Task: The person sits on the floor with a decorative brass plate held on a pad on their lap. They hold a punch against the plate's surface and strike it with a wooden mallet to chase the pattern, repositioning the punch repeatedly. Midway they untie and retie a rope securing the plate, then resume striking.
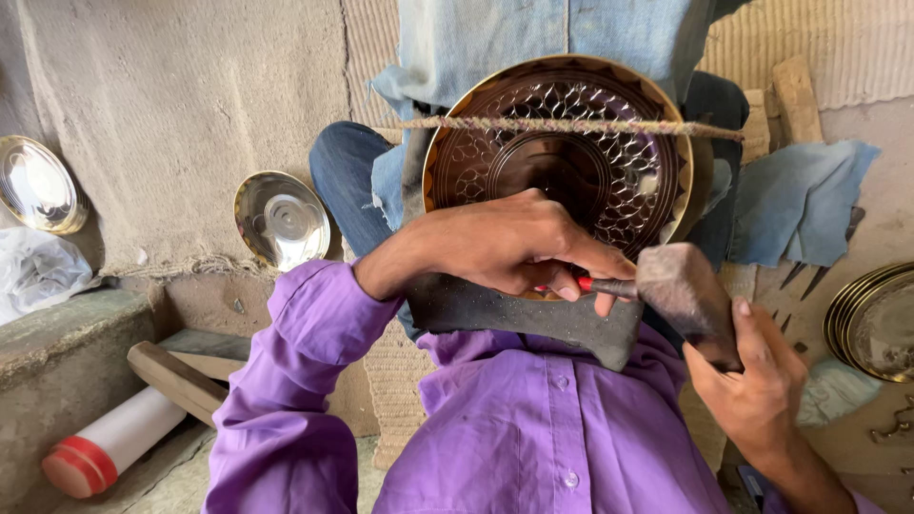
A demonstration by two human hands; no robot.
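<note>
While my left hand pinches a red-handled chisel against the engraved brass plate's near rim, steadying its tip, my right hand grips a hammer touching the chisel's end, a rope bracing the plate upright.

Few packages in view, no labels, signs or screens. At the lower left, lying on its side on the ground beside a wooden block: a white cylindrical container with a red cap end, tilted toward the corner. At the far left edge, resting on a stone ledge below a metal plate: a crumpled clear-white plastic bag, contents impossible to tell.
</note>
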